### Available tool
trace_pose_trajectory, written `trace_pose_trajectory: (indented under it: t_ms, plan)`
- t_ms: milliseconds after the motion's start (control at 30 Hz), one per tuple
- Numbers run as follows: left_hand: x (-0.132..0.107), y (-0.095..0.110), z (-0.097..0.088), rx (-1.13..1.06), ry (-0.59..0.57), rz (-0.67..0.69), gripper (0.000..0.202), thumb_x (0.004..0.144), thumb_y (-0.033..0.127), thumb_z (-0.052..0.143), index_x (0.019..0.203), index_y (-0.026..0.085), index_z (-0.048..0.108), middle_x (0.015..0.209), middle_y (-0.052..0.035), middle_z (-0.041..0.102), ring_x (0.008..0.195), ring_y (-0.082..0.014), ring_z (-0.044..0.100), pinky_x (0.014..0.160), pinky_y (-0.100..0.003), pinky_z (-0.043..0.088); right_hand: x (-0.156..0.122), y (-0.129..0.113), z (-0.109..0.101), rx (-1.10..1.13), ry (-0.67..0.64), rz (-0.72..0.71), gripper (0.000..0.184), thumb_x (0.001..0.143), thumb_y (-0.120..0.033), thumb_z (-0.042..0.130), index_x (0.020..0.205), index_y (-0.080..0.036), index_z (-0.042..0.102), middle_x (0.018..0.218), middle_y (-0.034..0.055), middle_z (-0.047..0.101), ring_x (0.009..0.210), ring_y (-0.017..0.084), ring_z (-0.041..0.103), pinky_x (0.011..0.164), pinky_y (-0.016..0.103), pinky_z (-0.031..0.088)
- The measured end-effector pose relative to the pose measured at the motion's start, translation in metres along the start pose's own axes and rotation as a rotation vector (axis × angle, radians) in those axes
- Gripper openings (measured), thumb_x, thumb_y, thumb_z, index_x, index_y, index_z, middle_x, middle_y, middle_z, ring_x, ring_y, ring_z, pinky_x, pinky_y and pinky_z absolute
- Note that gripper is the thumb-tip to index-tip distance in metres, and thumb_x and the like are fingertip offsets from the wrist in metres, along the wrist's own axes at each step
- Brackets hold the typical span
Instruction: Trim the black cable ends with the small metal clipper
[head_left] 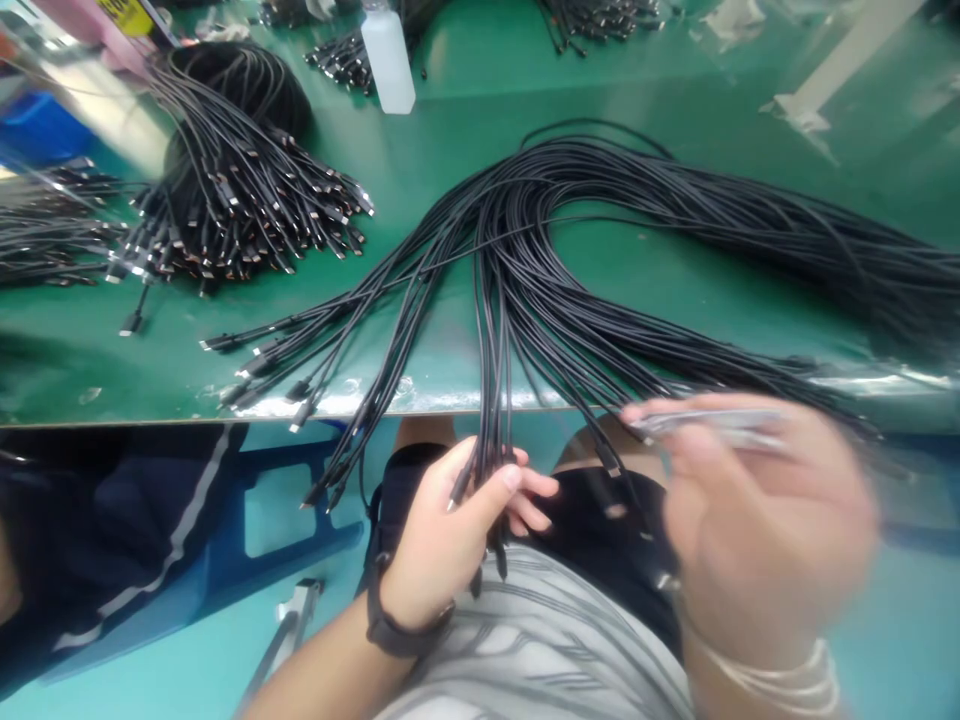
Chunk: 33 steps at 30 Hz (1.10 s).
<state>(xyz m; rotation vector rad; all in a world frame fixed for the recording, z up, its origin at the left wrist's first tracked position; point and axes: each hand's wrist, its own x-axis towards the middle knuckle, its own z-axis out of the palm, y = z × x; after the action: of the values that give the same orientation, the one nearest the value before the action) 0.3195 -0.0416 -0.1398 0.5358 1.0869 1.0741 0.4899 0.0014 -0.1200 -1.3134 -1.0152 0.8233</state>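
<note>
My left hand point(457, 530) is closed around several black cables point(491, 340), which fan out from it across the green-topped workbench point(360, 370) and away to the right. Their metal-tipped connectors dangle below my fist and lie near the bench edge. My right hand point(757, 520) is motion-blurred over my lap. Its fingers pinch a slim silver object point(709, 428), whose exact kind the blur hides. A dark band circles my left wrist, and pale bands circle my right.
A heap of black cables with metal connectors point(240, 195) lies at the back left, with more point(52, 235) at the far left. A plastic bottle point(388, 60) stands at the back. A blue bin point(41, 130) sits beyond the left. A seated person's dark sleeve point(97, 530) and a blue chair point(247, 530) are below.
</note>
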Motion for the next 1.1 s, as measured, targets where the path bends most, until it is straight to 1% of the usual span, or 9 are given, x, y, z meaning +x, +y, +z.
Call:
trace_pose_trajectory:
  t_ms: [67,133,233,333,433,533,600,933,1100]
  plan:
    - [0.001,0.003,0.001,0.035,-0.011,0.049,0.012,0.092,0.026,0.064,0.097,0.016,0.062,0.078,-0.0019,0.074,0.058,-0.0092,0.065,0.058,-0.019,0.051,-0.014,-0.001,0.011,0.101,-0.198,0.147,0.01,0.084,-0.018,0.073,0.092,-0.023,0.068,0.092,0.0039,0.074,0.088,0.023,0.072,0.081,0.039,0.059]
    - [0.002,0.004,0.002,0.067,-0.027,0.086,0.01,0.091,0.026,0.065,0.095,0.016,0.063,0.072,0.0011,0.07,0.054,-0.0072,0.061,0.055,-0.018,0.048,-0.022,0.003,0.021,0.169,-0.3,0.231,0.01,0.085,-0.018,0.072,0.093,-0.023,0.068,0.096,0.0052,0.075,0.089,0.021,0.072,0.077,0.034,0.06]
    - [0.005,0.003,0.002,0.077,-0.047,0.1,0.013,0.09,0.028,0.066,0.095,0.017,0.063,0.067,0.0024,0.065,0.049,-0.0058,0.054,0.05,-0.017,0.043,-0.023,0.009,0.03,0.365,-0.371,0.4,0.009,0.086,-0.02,0.071,0.092,-0.022,0.066,0.097,0.0053,0.076,0.081,0.02,0.073,0.066,0.032,0.061]
    - [0.007,0.002,0.002,0.074,-0.061,0.11,0.017,0.09,0.03,0.066,0.099,0.016,0.064,0.066,0.0015,0.064,0.048,-0.0061,0.05,0.047,-0.017,0.039,-0.02,0.009,0.035,0.472,-0.366,0.51,0.008,0.084,-0.02,0.073,0.089,-0.021,0.067,0.087,0.004,0.075,0.073,0.019,0.072,0.059,0.03,0.061]
    - [0.007,0.001,0.002,0.075,-0.056,0.113,0.02,0.089,0.032,0.066,0.099,0.015,0.064,0.066,0.0,0.063,0.048,-0.0073,0.048,0.046,-0.019,0.038,-0.019,0.007,0.038,0.5,-0.34,0.541,0.008,0.083,-0.019,0.074,0.087,-0.02,0.067,0.081,0.0036,0.075,0.066,0.017,0.071,0.055,0.028,0.06]
    - [0.007,0.001,0.001,0.068,-0.066,0.109,0.019,0.089,0.032,0.066,0.098,0.015,0.064,0.067,-0.0005,0.064,0.049,-0.0074,0.048,0.046,-0.019,0.038,-0.02,0.007,0.038,0.519,-0.367,0.549,0.008,0.084,-0.02,0.073,0.089,-0.02,0.066,0.081,0.0033,0.075,0.052,0.014,0.066,0.048,0.028,0.058]
    - [0.007,0.002,0.001,0.068,-0.068,0.107,0.019,0.089,0.032,0.066,0.098,0.016,0.064,0.068,-0.0004,0.064,0.049,-0.0073,0.048,0.047,-0.019,0.039,-0.021,0.007,0.038,0.513,-0.385,0.542,0.008,0.085,-0.02,0.072,0.09,-0.021,0.065,0.082,0.0029,0.075,0.048,0.013,0.064,0.046,0.028,0.057]
    - [0.007,0.001,0.001,0.091,-0.064,0.101,0.021,0.089,0.033,0.066,0.101,0.016,0.064,0.068,-0.0004,0.064,0.049,-0.0069,0.049,0.047,-0.018,0.039,-0.02,0.01,0.039,0.507,-0.377,0.55,0.01,0.086,-0.021,0.071,0.09,-0.021,0.062,0.078,0.0014,0.073,0.046,0.014,0.063,0.042,0.027,0.055]
    - [0.008,0.001,0.001,0.092,-0.058,0.098,0.021,0.09,0.033,0.065,0.101,0.016,0.065,0.068,-0.0003,0.064,0.049,-0.0067,0.048,0.047,-0.018,0.039,-0.022,0.01,0.038,0.527,-0.413,0.563,0.009,0.088,-0.021,0.068,0.09,-0.023,0.06,0.077,-0.0008,0.07,0.048,0.016,0.064,0.04,0.03,0.055]
